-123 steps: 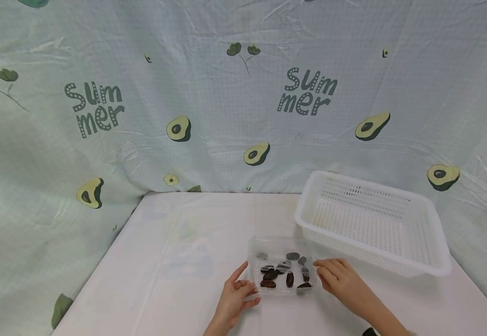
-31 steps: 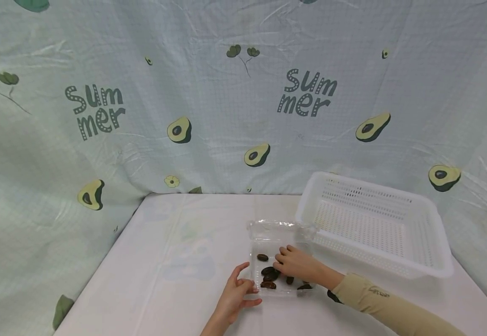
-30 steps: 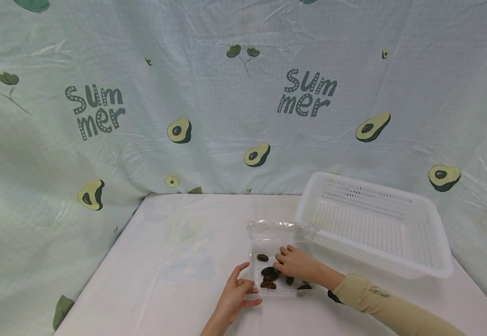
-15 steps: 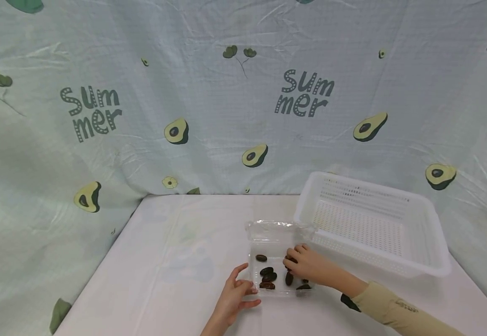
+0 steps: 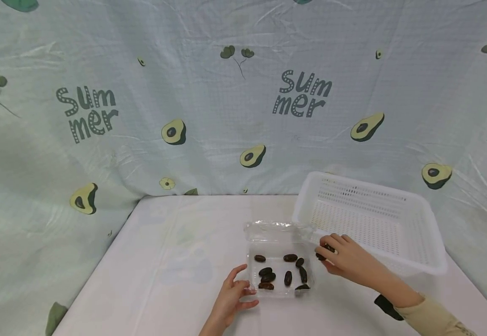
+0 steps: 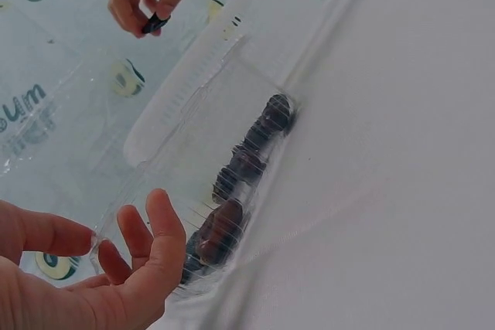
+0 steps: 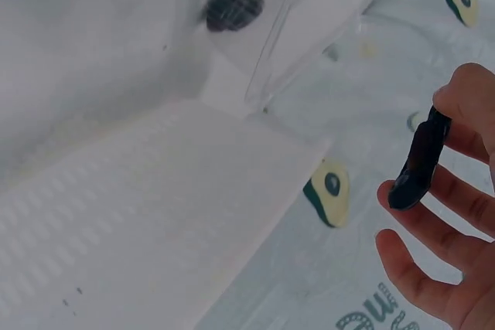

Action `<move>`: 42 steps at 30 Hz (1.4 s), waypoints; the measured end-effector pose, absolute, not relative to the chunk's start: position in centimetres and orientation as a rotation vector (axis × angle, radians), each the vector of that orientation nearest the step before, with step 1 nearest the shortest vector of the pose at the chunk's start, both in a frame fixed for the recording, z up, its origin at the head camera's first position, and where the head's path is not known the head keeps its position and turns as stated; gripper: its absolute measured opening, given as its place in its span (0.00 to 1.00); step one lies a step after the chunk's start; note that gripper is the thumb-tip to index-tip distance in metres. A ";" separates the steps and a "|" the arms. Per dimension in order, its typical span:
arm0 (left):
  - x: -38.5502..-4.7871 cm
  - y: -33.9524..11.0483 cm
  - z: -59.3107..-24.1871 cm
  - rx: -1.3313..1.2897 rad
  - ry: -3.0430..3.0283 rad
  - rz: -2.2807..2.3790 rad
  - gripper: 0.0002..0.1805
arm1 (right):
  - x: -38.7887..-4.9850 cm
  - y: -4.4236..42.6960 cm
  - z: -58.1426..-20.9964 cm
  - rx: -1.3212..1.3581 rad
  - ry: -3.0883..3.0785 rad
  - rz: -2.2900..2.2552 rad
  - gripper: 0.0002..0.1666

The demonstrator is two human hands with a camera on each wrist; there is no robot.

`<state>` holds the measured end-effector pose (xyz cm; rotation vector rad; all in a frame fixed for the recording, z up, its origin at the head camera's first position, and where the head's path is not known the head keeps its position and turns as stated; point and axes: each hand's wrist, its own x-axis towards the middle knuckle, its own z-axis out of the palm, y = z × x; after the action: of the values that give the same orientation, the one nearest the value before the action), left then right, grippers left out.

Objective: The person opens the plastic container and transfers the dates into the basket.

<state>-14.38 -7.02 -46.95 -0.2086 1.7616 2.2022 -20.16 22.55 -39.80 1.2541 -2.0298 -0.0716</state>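
Right hand (image 5: 350,263): thumb and fingers closed in a pinch on one dark date (image 7: 421,160), raised above the table (image 5: 176,280), just right of the box and in front of the basket's near left corner as the head view has it. Right wrist view shows the date lengthwise between thumb and forward fingers, the lower fingers loosely bent.

Box (image 5: 278,294): clear plastic, low walls, sitting on the white table. Lid (image 5: 278,230) raised along the far side. Inside, about nine dates (image 5: 288,278), dark brown to near black: a cluster by the left near corner, one alone farther back on the left, the others along the middle and right. A few touch.

Basket (image 5: 432,228): white, oblong, perforated walls and floor, on the table behind and to the right of the box.

Left hand (image 5: 230,298): thumb and fingers spread apart and lightly bent at the box's near left corner, fingertips against the plastic.

Tan sleeve (image 5: 430,317) on the right arm. Pale curtain (image 5: 218,93) behind, printed with avocados and "summer".
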 end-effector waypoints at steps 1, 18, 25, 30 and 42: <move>-14.4 -7.0 -46.9 -0.208 1.762 2.203 0.29 | -20.3 23.1 -39.5 1.245 -2.034 -0.064 0.21; -14.3 -6.9 -47.0 -0.202 1.781 2.209 0.29 | -27.9 31.0 -35.1 1.067 -2.101 -0.119 0.30; -14.3 -6.7 -47.1 -0.222 1.800 2.200 0.29 | -31.4 32.3 -35.5 1.069 -2.203 -0.264 0.25; -14.4 -6.6 -47.1 -0.237 1.803 2.207 0.29 | -33.3 32.3 -36.5 1.065 -2.216 -0.366 0.18; -14.4 -6.5 -47.0 -0.284 1.813 2.190 0.29 | -35.6 32.0 -38.9 1.041 -2.237 -0.402 0.19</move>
<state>-14.36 -6.47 -46.99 -0.2841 1.8132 2.1903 -35.56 31.98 -38.85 1.0409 -2.2375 -0.4025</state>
